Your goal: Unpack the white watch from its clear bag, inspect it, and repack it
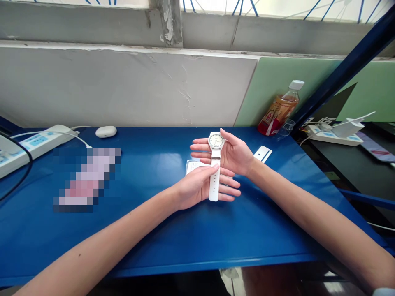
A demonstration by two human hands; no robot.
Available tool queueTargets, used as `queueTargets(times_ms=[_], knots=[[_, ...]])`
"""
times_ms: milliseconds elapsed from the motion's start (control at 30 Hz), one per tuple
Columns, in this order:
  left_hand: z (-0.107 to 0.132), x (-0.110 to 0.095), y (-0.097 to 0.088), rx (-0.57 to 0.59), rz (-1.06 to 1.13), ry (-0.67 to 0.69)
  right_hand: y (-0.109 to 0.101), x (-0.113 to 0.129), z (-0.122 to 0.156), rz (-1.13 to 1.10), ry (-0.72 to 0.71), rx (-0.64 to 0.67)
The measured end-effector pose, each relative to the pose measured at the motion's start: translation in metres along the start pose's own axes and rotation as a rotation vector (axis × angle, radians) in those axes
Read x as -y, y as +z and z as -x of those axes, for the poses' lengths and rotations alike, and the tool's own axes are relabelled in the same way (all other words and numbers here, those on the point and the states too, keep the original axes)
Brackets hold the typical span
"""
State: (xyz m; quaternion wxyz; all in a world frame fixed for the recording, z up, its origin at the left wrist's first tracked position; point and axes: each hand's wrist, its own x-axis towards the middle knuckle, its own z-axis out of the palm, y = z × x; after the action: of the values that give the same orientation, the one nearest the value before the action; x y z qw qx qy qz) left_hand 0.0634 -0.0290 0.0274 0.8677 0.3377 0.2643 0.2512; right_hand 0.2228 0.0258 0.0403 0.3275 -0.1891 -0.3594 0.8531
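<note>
A white wristwatch [217, 141] is held above the blue tabletop, its round dial facing up and its long strap with punched holes hanging toward me. My right hand [239, 155] supports the dial end, with the thumb at the case and the fingers behind it. Lower down, my left hand [194, 187] has its thumb on the strap, and its other fingers stretch out underneath, palm up. Beneath the hands lies a flat white item [191, 165], mostly hidden. Just right of my right hand is a small white card [263, 153].
On the blue table [160, 234], a power strip [40, 144], white earbud case [106, 131] and blurred-out object [88, 179] lie to the left. A drink bottle [279, 110] leans at the back right beside a blue metal post [342, 70]. Another power strip [336, 135] sits beyond.
</note>
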Motion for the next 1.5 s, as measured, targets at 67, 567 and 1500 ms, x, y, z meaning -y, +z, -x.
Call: queueTargets(times_ms=[67, 567, 1500], knots=[[0.0008, -0.0026, -0.0001, 0.029, 0.007, 0.016, 0.0007, 0.0015, 0.0003, 0.012, -0.014, -0.013], [0.0004, -0.0039, 0.0010, -0.058, -0.020, 0.080, 0.0007, 0.0011, -0.0001, 0.038, -0.050, -0.007], [-0.0019, -0.0020, 0.0014, -0.031, 0.004, 0.085, 0.0038, 0.0002, 0.0001, 0.008, -0.082, -0.006]])
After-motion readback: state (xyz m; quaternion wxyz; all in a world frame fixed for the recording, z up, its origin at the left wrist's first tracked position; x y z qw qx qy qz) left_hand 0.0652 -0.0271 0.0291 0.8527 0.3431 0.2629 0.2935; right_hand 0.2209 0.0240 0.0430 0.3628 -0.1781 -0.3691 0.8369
